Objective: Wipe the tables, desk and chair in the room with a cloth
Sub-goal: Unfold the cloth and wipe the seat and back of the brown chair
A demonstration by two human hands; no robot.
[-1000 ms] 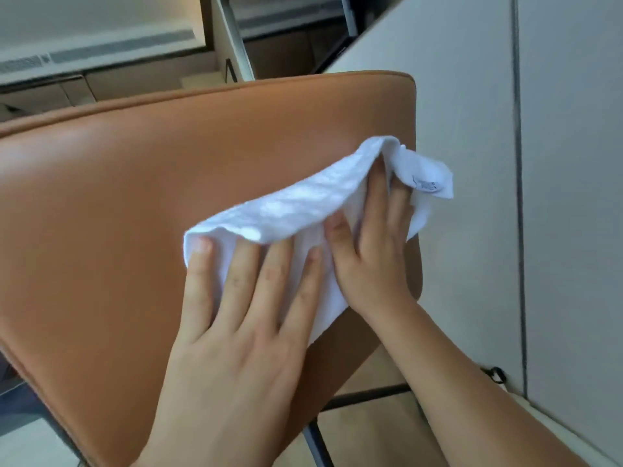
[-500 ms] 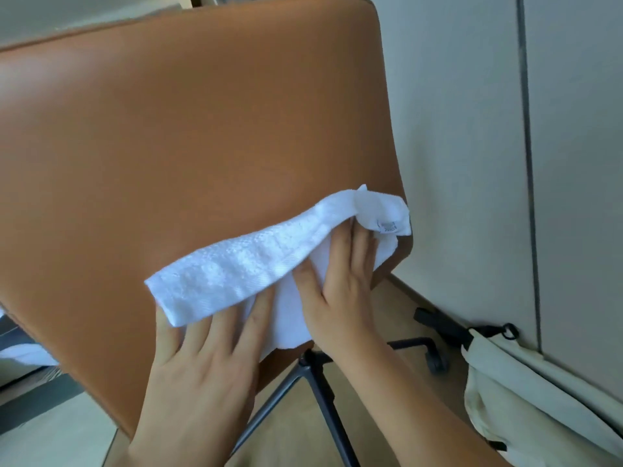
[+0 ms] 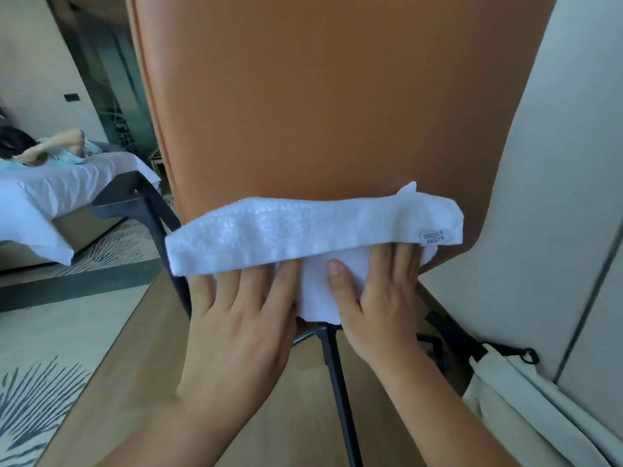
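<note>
Your cloth (image 3: 303, 230) has slid down the chair (image 3: 320, 112) to its lower edge, pinned there by your left hand (image 3: 236, 332) and right hand (image 3: 381, 305), fingers (image 3: 251, 288) straight and flat; soft and limp, it will likely bunch, so press on its middle.

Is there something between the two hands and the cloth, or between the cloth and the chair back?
Nothing visible. The left hand and right hand press flat on the white cloth, which lies directly against the lower part of the orange chair back.
</note>
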